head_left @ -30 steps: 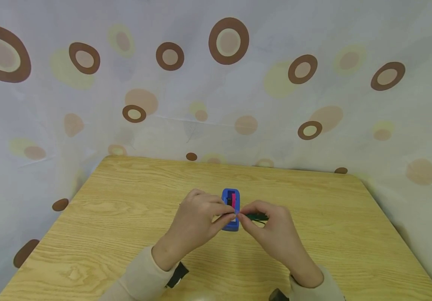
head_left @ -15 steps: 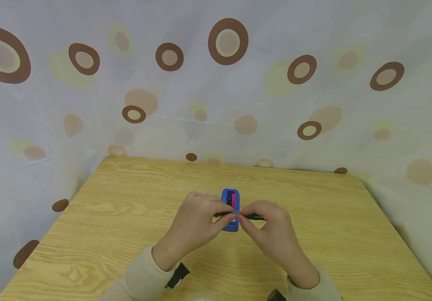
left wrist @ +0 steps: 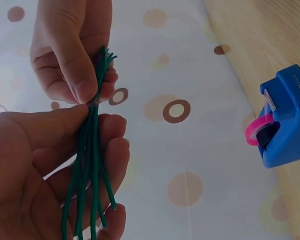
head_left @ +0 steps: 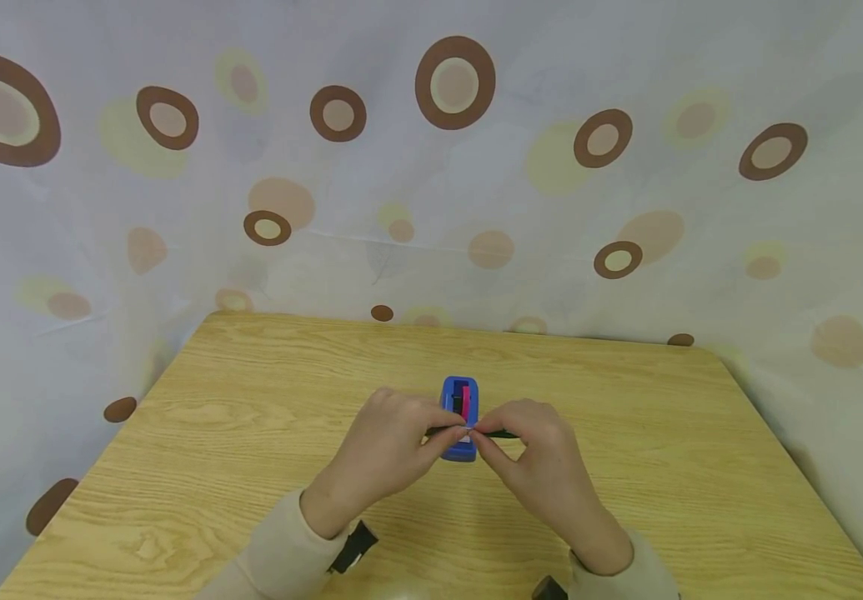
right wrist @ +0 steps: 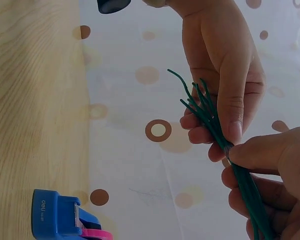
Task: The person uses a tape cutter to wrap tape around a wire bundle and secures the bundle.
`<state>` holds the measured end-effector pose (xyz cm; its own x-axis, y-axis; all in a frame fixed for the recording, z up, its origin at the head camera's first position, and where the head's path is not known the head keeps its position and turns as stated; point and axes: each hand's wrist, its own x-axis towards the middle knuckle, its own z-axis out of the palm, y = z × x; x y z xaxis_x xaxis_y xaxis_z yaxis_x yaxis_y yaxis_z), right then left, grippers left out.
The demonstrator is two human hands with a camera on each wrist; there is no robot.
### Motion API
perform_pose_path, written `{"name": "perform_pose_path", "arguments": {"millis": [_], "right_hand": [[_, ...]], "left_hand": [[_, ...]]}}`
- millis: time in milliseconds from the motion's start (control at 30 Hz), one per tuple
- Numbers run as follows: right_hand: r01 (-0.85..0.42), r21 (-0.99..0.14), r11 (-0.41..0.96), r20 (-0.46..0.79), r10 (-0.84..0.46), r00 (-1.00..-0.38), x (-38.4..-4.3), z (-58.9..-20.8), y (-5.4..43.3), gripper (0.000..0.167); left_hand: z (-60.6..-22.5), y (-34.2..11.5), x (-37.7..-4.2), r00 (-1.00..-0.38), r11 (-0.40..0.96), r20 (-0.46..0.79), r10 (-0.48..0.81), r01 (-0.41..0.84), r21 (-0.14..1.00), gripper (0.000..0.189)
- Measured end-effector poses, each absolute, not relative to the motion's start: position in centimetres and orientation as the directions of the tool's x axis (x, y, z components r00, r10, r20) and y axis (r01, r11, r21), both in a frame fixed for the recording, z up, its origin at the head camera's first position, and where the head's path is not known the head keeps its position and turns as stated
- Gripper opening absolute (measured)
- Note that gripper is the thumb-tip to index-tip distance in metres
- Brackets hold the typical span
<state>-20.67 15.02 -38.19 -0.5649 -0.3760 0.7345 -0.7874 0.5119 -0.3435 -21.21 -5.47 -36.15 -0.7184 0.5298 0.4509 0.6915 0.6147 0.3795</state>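
Note:
My left hand (head_left: 382, 442) and right hand (head_left: 551, 454) meet at the table's middle, thumb tips nearly touching. Between them they pinch a bundle of thin green wire-like strands (left wrist: 93, 145). Its loose ends fan out under the left hand's palm, while the strands (right wrist: 250, 192) lie closer together along the right palm. Where the thumbs press, a narrow shiny band (right wrist: 228, 149), apparently clear tape, shows at the bundle; the fingers partly hide it. Behind the hands stands a blue tape dispenser (head_left: 460, 454) carrying a bright pink roll core (left wrist: 258, 130).
The wooden table (head_left: 266, 367) extends around the hands on all sides. A pale curtain with brown rings (head_left: 454, 208) hangs beyond its back edge. Black wrist devices (head_left: 354, 547) show near the cuffs.
Both hands stay pinched together, the right one shifting slightly left. Green strands have come into sight beneath the left hand, and less of the bundle shows past the right fingertips.

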Motion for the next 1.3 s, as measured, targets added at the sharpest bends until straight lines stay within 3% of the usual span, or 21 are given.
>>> {"name": "perform_pose_path", "arguments": {"millis": [433,733,1033,1300], "right_hand": [[-0.762,-0.373,0.530,0.724,-0.347,-0.596,-20.76,-38.65,14.93,0.022],[-0.734,-0.424,0.531,0.687,-0.339,-0.643,-20.65,-38.57,14.94,0.020],[-0.689,-0.505,0.520,0.634,-0.318,-0.705,-20.47,-38.63,14.98,0.019],[-0.644,-0.585,0.493,0.584,-0.295,-0.756,-20.41,-38.44,14.98,0.018]], "left_hand": [[-36.49,-5.39,-21.61,-0.776,0.620,0.359,0.520,0.631,0.466,0.018],[-36.80,-5.24,-21.51,-0.751,0.623,0.435,0.497,0.658,0.424,0.014],[-36.88,-5.09,-21.36,-0.683,0.643,0.530,0.503,0.706,0.299,0.010],[-36.85,-4.93,-21.19,-0.658,0.669,0.559,0.504,0.707,0.229,0.008]]}}
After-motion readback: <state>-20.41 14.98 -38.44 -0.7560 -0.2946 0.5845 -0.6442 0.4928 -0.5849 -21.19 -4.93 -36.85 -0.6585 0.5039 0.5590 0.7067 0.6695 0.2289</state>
